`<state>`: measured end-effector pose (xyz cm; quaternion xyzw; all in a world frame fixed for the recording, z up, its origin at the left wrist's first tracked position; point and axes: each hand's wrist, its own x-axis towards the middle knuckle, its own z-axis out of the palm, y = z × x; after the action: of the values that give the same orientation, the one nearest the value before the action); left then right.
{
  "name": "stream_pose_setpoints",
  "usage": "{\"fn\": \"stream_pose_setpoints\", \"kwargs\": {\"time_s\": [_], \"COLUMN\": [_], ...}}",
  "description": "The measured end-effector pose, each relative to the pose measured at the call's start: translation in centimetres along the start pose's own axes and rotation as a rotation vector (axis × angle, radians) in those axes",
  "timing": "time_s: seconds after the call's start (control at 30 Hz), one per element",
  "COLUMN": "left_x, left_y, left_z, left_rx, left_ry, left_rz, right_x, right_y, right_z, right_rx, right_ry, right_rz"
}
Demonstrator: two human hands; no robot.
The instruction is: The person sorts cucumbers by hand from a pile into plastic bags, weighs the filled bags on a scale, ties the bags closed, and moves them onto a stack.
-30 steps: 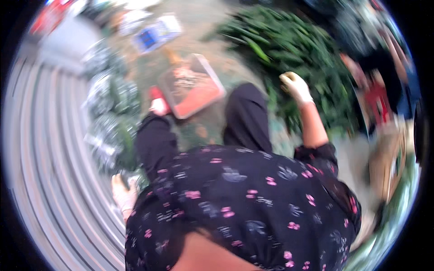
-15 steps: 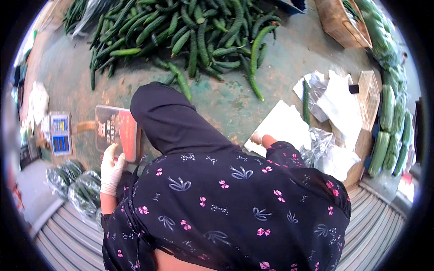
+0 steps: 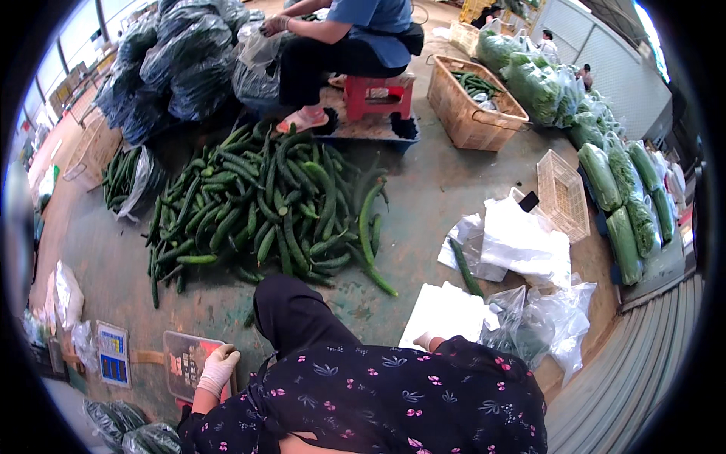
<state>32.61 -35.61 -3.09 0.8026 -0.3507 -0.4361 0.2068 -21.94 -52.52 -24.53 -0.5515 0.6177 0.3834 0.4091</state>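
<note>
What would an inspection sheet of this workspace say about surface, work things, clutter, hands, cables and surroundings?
Surface: stained greenish floor.
Work things: cucumber pile; weighing scale; white sheets.
Clutter: loose plastic bags; a stray cucumber near the sheets.
Hands: gloved left hand at the scale's platform; right hand at the white sheets, partly hidden; grips unclear.
Cables: nothing clearly seen.
Surroundings: seated co-worker, brown crate, bagged vegetables.
</note>
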Motion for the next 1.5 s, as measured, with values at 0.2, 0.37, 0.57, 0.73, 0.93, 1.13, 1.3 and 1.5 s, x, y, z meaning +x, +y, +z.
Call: {"fn": "stream_pose_setpoints", "kwargs": {"time_s": [0.2, 0.37, 0.57, 0.73, 0.93, 1.13, 1.3, 1.5], "left_x": [0.9, -0.8, -1.8, -6.4, -9.2, -7.4, -4.2, -4.0], "left_y": [2.8, 4.3, -2.2, -2.7, -5.2, 1.1, 1.9, 5.0], "left_z": [0.4, 0.2, -2.5, -4.5, -8.3, -8.7, -6.1, -5.5], "left_rx": [0.13, 0.06, 0.086, -0.259, -0.041, -0.073, -0.124, 0.091], "left_ry": [-0.002, 0.013, 0.102, 0.061, 0.153, 0.253, 0.188, 0.189], "left_rz": [0.102, 0.103, 0.081, -0.171, -0.313, -0.307, -0.166, 0.003], "right_x": [1.9, 0.1, 1.5, -0.1, 1.9, 5.2, 4.2, 5.2], "right_y": [0.2, -1.4, -2.3, -3.2, -2.0, 0.7, 0.7, 0.8], "right_z": [2.7, 2.2, 4.9, 3.4, 3.0, 4.5, 4.7, 5.6], "right_rx": [0.031, 0.209, 0.168, 0.216, 0.253, 0.352, 0.262, 0.315], "right_ry": [0.062, 0.092, 0.239, 0.187, 0.23, 0.269, 0.249, 0.222], "right_rz": [-0.06, -0.039, -0.022, 0.033, 0.162, 0.068, 0.011, 0.108]}}
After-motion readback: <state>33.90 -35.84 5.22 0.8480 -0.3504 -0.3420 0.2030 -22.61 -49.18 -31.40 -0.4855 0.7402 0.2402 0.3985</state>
